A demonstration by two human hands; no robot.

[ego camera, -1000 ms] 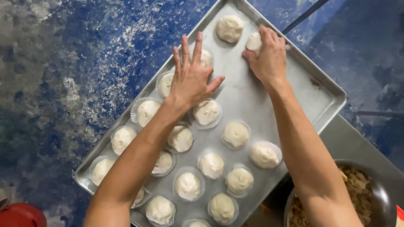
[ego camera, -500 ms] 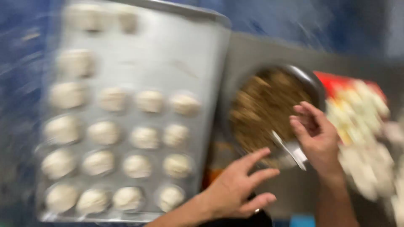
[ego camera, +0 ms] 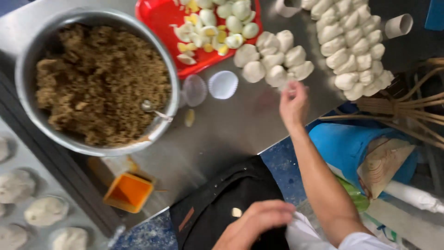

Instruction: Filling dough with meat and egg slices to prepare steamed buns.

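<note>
My right hand [ego camera: 293,104] reaches up across the steel table [ego camera: 231,132], its fingertips bunched at the near edge of a small pile of white dough pieces [ego camera: 273,62]. It touches the nearest piece; a grip is not clear. My left hand [ego camera: 256,224] lies low against a black apron [ego camera: 217,208], with nothing seen in it. A bigger heap of dough pieces [ego camera: 351,46] lies further right. Two paper cups, one white [ego camera: 223,84] and one clear [ego camera: 194,90], sit left of the right hand.
A metal bowl [ego camera: 27,51] of brown filling holds a spoon [ego camera: 155,111]. Behind it is a red tray [ego camera: 159,18] of egg pieces. An orange box [ego camera: 128,192] and a tray of filled buns [ego camera: 46,210] are at lower left. A blue bag [ego camera: 347,143] and wicker sticks [ego camera: 402,106] lie right.
The view has swung right from the bun tray to the bowl and dough. My right hand left the bowl's spoon and went to the dough pile. My left hand dropped to the apron.
</note>
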